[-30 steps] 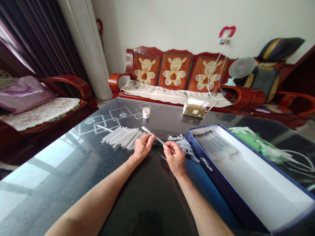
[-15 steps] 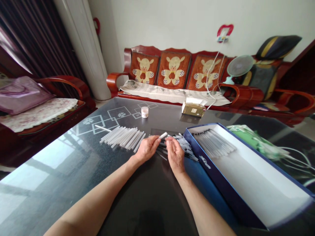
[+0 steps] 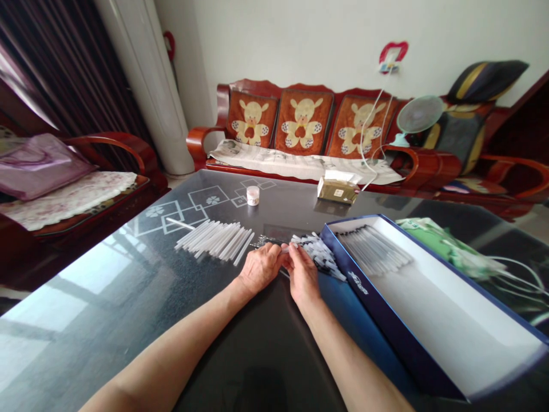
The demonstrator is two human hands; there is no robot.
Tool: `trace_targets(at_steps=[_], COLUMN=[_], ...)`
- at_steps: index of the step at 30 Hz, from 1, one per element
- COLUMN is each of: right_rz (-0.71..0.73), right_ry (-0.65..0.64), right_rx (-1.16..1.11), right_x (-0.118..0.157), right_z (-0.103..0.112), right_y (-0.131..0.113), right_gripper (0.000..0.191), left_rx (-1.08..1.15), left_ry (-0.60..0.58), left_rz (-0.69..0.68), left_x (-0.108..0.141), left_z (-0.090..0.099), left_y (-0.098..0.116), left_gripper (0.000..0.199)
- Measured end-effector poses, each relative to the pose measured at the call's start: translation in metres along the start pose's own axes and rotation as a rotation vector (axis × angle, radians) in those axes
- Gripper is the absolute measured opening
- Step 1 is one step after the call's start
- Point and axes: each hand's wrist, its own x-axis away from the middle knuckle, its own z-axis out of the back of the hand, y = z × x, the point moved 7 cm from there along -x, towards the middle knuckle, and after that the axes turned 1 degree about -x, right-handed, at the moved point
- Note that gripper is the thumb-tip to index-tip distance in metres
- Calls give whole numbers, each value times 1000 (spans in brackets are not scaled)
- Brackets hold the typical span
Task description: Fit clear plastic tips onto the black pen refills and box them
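My left hand [image 3: 261, 267] and my right hand [image 3: 302, 272] meet at the middle of the dark glass tabletop [image 3: 128, 297]. Between their fingertips I see a short white tube end [image 3: 285, 249], with the rest hidden by my fingers. Just left of my left hand lies a neat row of translucent plastic tubes [image 3: 213, 240]. Touching-close to my right hand is a heap of small translucent pieces with dark parts [image 3: 317, 256]. Thin dark sticks [image 3: 263, 242] lie beyond my fingers, partly hidden.
An open blue box with white lining [image 3: 364, 286] holds rows of tubes [image 3: 375, 257] to my right. Farther off stand a small white jar [image 3: 253, 195] and a tissue box [image 3: 338, 190]. A green packet with white cords [image 3: 446, 243] lies past the box; a red wooden sofa [image 3: 300, 123] stands behind the table.
My hands have come closer together. The white tube, earlier sticking up from my left hand, now lies low between my fingertips and is mostly hidden.
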Motion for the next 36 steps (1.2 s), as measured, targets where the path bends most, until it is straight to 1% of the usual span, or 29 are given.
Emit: trace_targets(at_steps=[2,4,6,8,10,12,14,16,19,21,23,25,27,29,31,32,33,34,36], right_rz=[6,17,27,32,33,33,29,14,-8,2,40,107,226,401,588,666,732,786,855], right_ry=[6,-10,-34,-52,-89,-143,-177,-168,-144,-112,-52,-22,-32,-73,-128,-150,-162,-164,-160], right_rx=[-9,-20,-23,-20,-16,-23,-42,-66,-97,-128,-148,-85,88,356,625,726,797,845,903], right_x=[0,-1,-3,-4,-3,-2,1,2,-3,-12,-22,-30,-30,-23,-11,-5,0,3,6], right_z=[1,0,-1,-1,-3,-7,-9,-9,-6,1,13,24,30,28,18,12,8,4,0], right_y=[1,0,-2,-6,-9,-10,-9,-7,-9,-18,-30,-40,-46,-50,-51,-51,-51,-52,-55], right_gripper=[31,30,27,26,25,24,22,22,24,26,27,30,32,33,32,31,29,28,26], left_rx=[11,96,235,432,696,965,1148,1245,1343,1403,1426,1368,1213,948,597,416,252,113,-71], left_ry=[-32,-52,-56,-97,-196,-322,-423,-483,-537,-600,-625,-574,-469,-308,-108,-20,26,39,33], left_rz=[-4,-8,29,106,193,258,307,329,357,399,436,444,404,331,263,253,258,289,388], left_x=[-1,-1,-3,-5,-6,-6,-6,-5,-3,1,4,2,-3,-12,-18,-20,-20,-20,-16], left_z=[-1,-1,-1,-3,-11,-18,-22,-22,-22,-25,-29,-31,-27,-15,5,16,24,30,40], left_y=[1,2,0,-4,-7,-7,-7,-7,-7,-6,-6,-10,-19,-32,-48,-57,-65,-75,-96], left_gripper=[34,33,31,31,35,41,46,48,48,47,48,46,42,37,31,28,28,29,32])
